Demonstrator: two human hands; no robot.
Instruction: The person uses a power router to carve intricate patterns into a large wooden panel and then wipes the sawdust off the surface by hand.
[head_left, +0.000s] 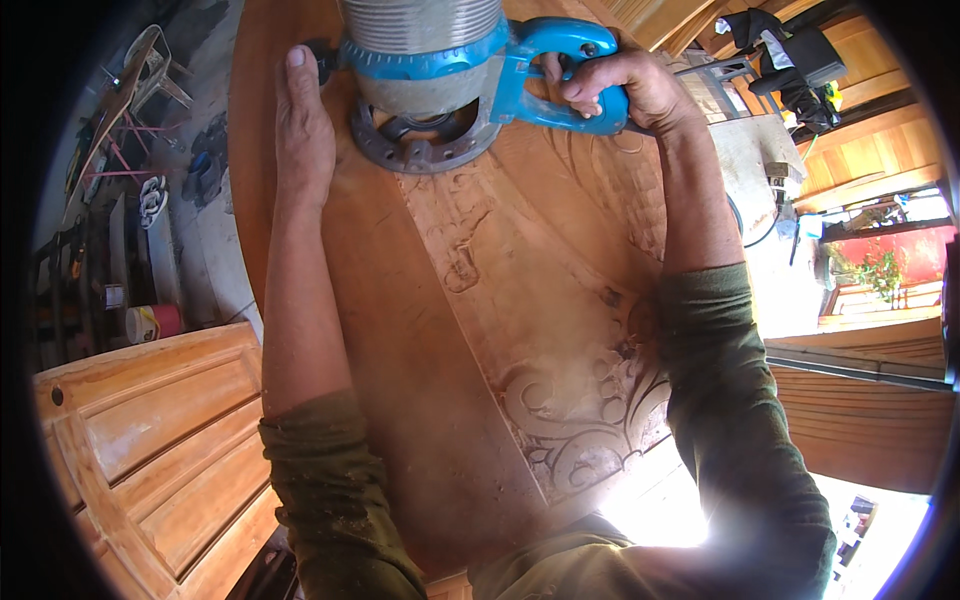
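A blue and grey router point(425, 60) with a round metal base stands on a large wooden board point(390, 330) at the top of the view. My left hand point(305, 135) holds its black left knob, thumb upward, the other fingers mostly hidden. My right hand point(625, 90) is closed round the blue handle on the router's right side. Carved scrollwork point(570, 430) shows on the board's lower right, with fainter carving near the router and pale dust on the surface.
A panelled wooden door point(180, 450) lies at lower left. A white chair point(155, 65), a pink-and-white bucket point(150, 322) and assorted items crowd the left background. At right are wooden boards point(860, 410), dark items point(800, 70) and a red surface point(895, 250). Glare covers the lower right.
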